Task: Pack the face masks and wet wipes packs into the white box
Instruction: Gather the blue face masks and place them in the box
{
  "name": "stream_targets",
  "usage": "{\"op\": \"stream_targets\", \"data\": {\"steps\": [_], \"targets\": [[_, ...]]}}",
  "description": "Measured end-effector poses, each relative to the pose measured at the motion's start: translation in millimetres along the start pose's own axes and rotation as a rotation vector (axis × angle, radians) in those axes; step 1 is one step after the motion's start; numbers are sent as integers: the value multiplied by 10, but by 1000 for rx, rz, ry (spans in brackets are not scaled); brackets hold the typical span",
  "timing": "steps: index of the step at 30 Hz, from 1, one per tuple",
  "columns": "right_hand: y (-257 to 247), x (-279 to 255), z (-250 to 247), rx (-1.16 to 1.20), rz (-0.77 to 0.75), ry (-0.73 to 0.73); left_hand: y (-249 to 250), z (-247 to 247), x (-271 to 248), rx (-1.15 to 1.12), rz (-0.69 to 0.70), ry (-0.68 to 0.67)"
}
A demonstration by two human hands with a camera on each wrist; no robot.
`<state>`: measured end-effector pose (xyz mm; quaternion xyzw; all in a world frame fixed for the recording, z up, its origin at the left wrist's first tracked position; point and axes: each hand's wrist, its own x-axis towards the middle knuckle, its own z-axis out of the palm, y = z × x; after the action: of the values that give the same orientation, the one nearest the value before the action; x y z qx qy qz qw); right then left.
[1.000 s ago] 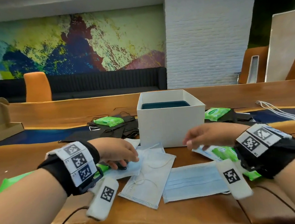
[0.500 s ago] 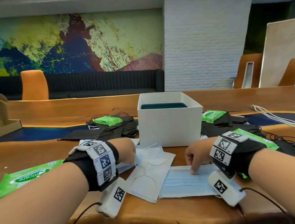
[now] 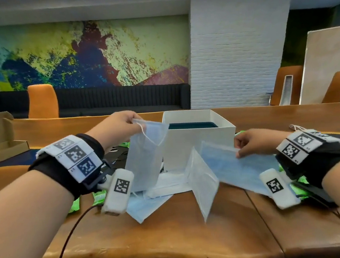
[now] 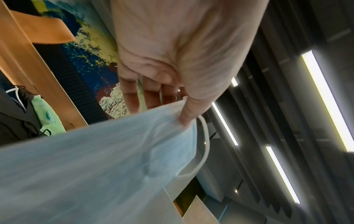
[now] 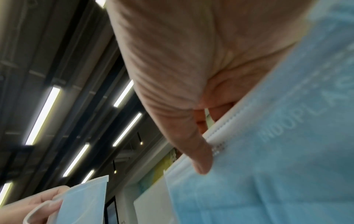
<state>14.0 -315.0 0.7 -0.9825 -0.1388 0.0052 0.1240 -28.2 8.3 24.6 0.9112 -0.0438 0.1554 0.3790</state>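
1. The left hand (image 3: 121, 126) pinches the top edge of a blue face mask (image 3: 144, 155), which hangs just left of the white box (image 3: 199, 144).
2. The right hand (image 3: 254, 142) pinches a second blue mask (image 3: 236, 166) at its edge, low and right in front of the box.
3. More masks (image 3: 170, 185) lie on the wooden table (image 3: 175, 241) before the box.
4. Green wet wipes packs (image 3: 98, 197) lie left of them.

Face masks (image 3: 145, 155) pale blue with white ear loops; box (image 3: 197, 145) white outside, dark teal within; wipes packs (image 3: 98, 197) bright green; wristbands (image 3: 75, 155) black — white tags bearing black square codes; table (image 3: 154, 243) warm orange-brown wood; mural (image 3: 88, 55) yellow, blue, maroon
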Motion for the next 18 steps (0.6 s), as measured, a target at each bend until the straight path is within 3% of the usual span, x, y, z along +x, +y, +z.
{"op": "stream_targets", "data": {"steps": [4, 9, 14, 18], "targets": [[88, -102, -231, 165, 4, 195, 58, -33, -7, -332, 10, 61], [141, -177, -366, 557, -32, 308, 161, -15, -77, -605, 51, -24], [-110, -259, -275, 977, -81, 304, 281, 68, -160, -781, 113, -153], [-347, -341, -168, 1257, -137, 175, 363, 209, -183, -888, 111, -188]]}}
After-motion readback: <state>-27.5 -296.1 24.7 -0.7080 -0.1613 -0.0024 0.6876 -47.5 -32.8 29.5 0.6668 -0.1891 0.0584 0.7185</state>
